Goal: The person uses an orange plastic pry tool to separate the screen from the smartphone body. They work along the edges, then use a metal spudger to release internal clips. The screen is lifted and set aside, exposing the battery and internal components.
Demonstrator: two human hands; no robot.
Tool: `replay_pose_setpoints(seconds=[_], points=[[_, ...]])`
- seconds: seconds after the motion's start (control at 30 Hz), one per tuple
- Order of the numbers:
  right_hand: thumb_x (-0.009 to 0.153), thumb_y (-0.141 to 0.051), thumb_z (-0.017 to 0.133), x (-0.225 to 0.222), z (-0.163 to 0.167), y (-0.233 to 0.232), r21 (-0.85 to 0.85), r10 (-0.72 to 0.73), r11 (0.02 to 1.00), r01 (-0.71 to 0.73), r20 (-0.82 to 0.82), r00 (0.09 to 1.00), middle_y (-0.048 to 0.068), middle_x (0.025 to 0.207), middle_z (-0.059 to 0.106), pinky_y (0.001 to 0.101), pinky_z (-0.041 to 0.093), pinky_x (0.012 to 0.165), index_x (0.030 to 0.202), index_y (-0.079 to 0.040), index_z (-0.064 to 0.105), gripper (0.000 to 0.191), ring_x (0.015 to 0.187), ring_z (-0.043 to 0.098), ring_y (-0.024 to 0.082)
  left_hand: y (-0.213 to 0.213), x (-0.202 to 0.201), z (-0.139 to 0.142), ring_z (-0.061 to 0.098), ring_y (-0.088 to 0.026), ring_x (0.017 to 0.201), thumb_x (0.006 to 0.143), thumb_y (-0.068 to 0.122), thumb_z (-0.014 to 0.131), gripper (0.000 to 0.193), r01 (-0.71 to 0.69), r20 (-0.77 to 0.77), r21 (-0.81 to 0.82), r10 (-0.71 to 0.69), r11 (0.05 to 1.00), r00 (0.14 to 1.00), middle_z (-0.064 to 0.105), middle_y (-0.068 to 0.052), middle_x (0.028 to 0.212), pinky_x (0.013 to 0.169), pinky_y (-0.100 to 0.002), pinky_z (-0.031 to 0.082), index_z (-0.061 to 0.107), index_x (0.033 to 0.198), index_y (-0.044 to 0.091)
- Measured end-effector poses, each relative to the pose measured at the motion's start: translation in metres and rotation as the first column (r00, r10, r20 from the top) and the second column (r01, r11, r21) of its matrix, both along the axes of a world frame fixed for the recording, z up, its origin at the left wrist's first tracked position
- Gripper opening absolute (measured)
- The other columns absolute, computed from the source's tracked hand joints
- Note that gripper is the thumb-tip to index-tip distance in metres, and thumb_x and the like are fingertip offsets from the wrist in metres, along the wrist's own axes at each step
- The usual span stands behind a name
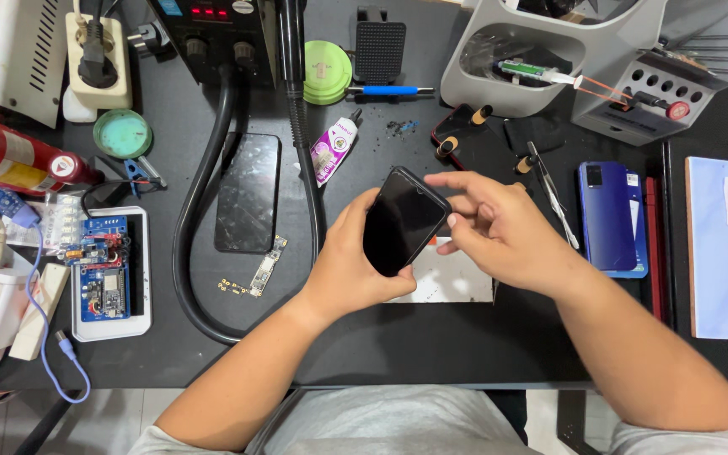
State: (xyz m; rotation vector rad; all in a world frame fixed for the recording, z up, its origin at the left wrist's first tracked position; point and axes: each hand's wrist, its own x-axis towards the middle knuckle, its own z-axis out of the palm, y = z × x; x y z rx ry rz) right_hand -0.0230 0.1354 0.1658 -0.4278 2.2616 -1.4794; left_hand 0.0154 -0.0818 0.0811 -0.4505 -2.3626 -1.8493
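A black phone point(404, 221) is held up over the middle of the worktop point(431, 354), near its front edge, gripped along its side by the left hand point(349, 268). Its right edge is touched by the fingertips point(451, 221) of the right hand point(499, 229), which grips nothing. The phone could be dropped onto the worktop if the one-sided hold is loosened.

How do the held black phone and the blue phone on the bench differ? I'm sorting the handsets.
The black phone is tilted in the left hand, dark screen up; the blue phone lies flat, back and camera up. The right hand touches only the black one. Both are slim rectangular handsets.
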Motion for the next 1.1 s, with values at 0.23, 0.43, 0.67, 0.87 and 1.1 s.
replay_pose_setpoints(seconds=[0.23, 0.43, 0.67, 0.87, 1.1], points=[[0.098, 0.002, 0.048, -0.002, -0.002, 0.006, 0.001, 0.054, 0.999, -0.054, 0.023, 0.998, 0.005, 0.093, 0.072, 0.0331, 0.063, 0.082, 0.141, 0.000, 0.057, 0.044, 0.082, 0.069, 0.007, -0.001, -0.001, 0.000, 0.067, -0.035, 0.112, 0.064, 0.018, 0.083, 0.085, 0.017, -0.042, -0.027, -0.018, 0.999, 0.999, 0.063, -0.020, 0.123, 0.098, -0.040, 0.055, 0.047, 0.138, -0.003], [0.097, 0.005, 0.050, -0.002, -0.005, 0.017, -0.092, 0.090, 0.992, -0.081, 0.101, 0.991, 0.004, 0.090, 0.061, 0.0355, 0.062, 0.088, 0.140, 0.002, 0.060, 0.045, 0.082, 0.063, 0.007, 0.001, -0.003, 0.002, 0.067, -0.036, 0.112, 0.063, 0.017, 0.083, 0.085, 0.062, -0.052, -0.016, -0.062, 0.998, 0.997, 0.063, -0.020, 0.124, 0.098, -0.040, 0.054, 0.048, 0.138, 0.000], [0.089, 0.006, 0.050, -0.004, 0.004, 0.020, 0.023, 0.071, 0.997, -0.076, 0.163, 0.984, 0.007, 0.101, 0.081, 0.0288, 0.060, 0.087, 0.123, 0.005, 0.065, 0.037, 0.091, 0.076, 0.010, 0.001, -0.004, 0.001, 0.067, -0.035, 0.113, 0.066, 0.015, 0.081, 0.080, 0.099, -0.082, -0.023, -0.100, 0.995, 0.992, 0.063, -0.018, 0.123, 0.099, -0.039, 0.055, 0.050, 0.138, 0.002], [0.086, 0.006, 0.055, -0.015, 0.003, 0.026, 0.222, 0.031, 0.973, -0.058, 0.123, 0.992, 0.013, 0.092, 0.080, 0.0264, 0.056, 0.070, 0.119, 0.003, 0.067, 0.036, 0.083, 0.073, 0.016, 0.004, -0.003, -0.004, 0.068, -0.035, 0.112, 0.066, 0.018, 0.084, 0.080, 0.098, -0.102, -0.037, -0.102, 0.994, 0.990, 0.065, -0.019, 0.122, 0.100, -0.039, 0.055, 0.051, 0.137, 0.002], [0.098, -0.005, 0.055, -0.018, -0.016, 0.029, -0.206, 0.039, 0.978, 0.018, 0.270, 0.962, 0.012, 0.112, 0.073, 0.0329, 0.064, 0.084, 0.141, -0.001, 0.052, 0.043, 0.097, 0.075, 0.019, 0.008, -0.010, -0.019, 0.065, -0.024, 0.119, 0.066, 0.014, 0.083, 0.087, 0.126, 0.057, 0.207, -0.141, 0.970, 0.988, 0.063, -0.014, 0.127, 0.105, -0.036, 0.051, 0.046, 0.144, -0.001]])
